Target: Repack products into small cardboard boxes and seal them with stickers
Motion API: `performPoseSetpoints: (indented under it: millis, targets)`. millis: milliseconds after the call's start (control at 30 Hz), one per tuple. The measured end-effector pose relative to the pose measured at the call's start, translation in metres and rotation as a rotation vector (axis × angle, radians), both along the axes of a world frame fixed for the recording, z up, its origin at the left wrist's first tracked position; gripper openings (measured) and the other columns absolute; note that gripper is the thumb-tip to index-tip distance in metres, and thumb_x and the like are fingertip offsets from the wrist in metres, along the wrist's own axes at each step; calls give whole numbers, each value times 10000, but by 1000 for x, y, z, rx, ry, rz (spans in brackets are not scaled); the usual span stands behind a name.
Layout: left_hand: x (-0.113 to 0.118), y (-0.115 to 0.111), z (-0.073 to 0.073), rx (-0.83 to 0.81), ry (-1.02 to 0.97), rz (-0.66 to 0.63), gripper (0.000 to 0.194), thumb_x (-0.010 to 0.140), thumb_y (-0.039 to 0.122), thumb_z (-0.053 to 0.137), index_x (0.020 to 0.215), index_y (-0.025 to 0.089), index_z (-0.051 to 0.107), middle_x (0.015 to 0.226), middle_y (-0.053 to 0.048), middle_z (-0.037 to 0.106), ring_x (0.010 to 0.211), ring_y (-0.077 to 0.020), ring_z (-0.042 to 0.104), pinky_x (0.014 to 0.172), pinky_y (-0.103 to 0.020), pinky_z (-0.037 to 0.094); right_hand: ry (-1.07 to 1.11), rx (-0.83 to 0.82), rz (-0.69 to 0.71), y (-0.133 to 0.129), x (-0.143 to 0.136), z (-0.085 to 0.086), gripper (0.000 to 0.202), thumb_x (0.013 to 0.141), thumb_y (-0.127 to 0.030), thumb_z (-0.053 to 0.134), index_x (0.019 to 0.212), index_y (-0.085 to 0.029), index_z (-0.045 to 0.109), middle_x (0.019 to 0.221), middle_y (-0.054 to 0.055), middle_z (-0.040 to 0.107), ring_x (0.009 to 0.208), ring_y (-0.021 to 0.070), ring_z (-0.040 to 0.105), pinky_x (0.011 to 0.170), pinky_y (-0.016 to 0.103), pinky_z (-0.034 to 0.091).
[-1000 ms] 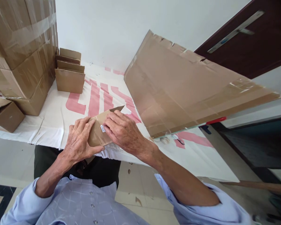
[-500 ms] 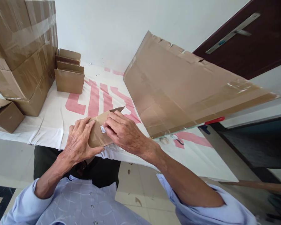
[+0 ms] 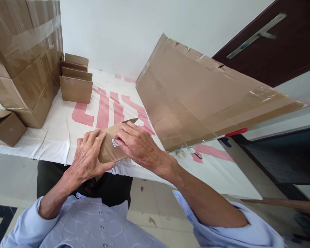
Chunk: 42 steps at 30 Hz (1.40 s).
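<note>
A small cardboard box (image 3: 109,148) lies at the table's front edge, a flap standing up at its far right corner. A small white label with a blue print (image 3: 115,142) sits on its upper face. My left hand (image 3: 89,153) grips the box's left side, fingers over the top and thumb along the near edge. My right hand (image 3: 136,144) is curled over the right part of the box, its thumb against the label. The undersides of the right fingers are hidden.
Taped cartons (image 3: 23,62) are stacked at the left. Small open boxes (image 3: 76,89) stand by the wall, and another small box (image 3: 9,127) sits at the left edge. A large cardboard sheet (image 3: 191,93) leans at the right, near a red-handled item (image 3: 236,132). White cloth (image 3: 59,117) covers the table.
The box and my right hand have shifted very slightly to the right. Both hands keep the same hold.
</note>
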<state>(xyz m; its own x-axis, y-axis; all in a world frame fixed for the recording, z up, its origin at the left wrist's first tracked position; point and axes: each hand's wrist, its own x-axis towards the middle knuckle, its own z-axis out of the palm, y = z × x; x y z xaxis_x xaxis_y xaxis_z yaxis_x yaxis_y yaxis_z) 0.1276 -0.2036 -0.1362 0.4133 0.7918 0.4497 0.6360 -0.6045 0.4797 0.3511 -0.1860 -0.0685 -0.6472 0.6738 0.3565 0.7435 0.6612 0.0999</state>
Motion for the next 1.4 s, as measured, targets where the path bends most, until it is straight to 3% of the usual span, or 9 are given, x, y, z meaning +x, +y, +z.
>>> performPoseSetpoints:
  millis: [167,567,767,933,1067,1200,1300,1400]
  targets:
    - [1,0,0,-4,-2,1,910,754,490,906,1545,234,536,1579,-213,561,1417,-462,538,1047,-619,518,29,26,-6,3,-1,-7,247,1058,-90,502,899,-198,658,927,96,661,897,240,563,678,346,450]
    - [0,1,1,2,3,-2,941,741,487,917,1538,194,513,1576,-239,571,1405,-459,558,1063,-629,510,241,-12,64,-3,2,-11,268,1087,-114,470,863,-242,543,858,49,618,823,224,525,750,370,454]
    - [-2,1,3,-21,-6,-1,960,739,485,929,1557,233,493,1601,-226,556,1432,-463,545,1076,-642,510,582,-129,38,-17,10,4,177,1081,-191,507,925,-254,562,920,47,656,870,220,628,798,398,536]
    - [-12,6,1,-12,-17,-4,984,741,479,942,1579,248,481,1594,-219,571,1429,-458,569,1078,-646,541,914,-102,-166,-24,53,6,185,1092,-391,600,971,-253,622,898,31,648,803,193,641,740,357,561]
    - [-30,13,-1,36,-76,-24,914,805,479,915,1591,297,487,1604,-183,571,1451,-435,583,1158,-653,535,1000,-133,-383,-20,112,-30,225,1042,-446,621,950,-241,631,811,-1,621,730,173,595,703,324,535]
    - [-44,25,-1,43,-76,-1,840,868,503,858,1604,320,499,1602,-140,580,1442,-423,616,1171,-641,558,923,-330,-616,-22,171,-91,193,961,-395,577,888,-219,610,822,13,646,748,172,576,744,321,506]
    - [-49,29,0,65,-61,5,895,841,483,878,1633,328,491,1609,-141,590,1445,-446,621,1151,-655,573,824,-466,-812,-27,194,-139,127,904,-318,536,840,-218,581,806,28,661,784,187,585,761,315,474]
    - [-50,30,-1,72,-65,23,965,796,508,894,1659,395,477,1624,-128,595,1426,-465,634,1112,-674,584,787,-520,-891,-32,203,-173,101,881,-272,515,822,-220,579,800,32,679,781,191,583,750,308,449]
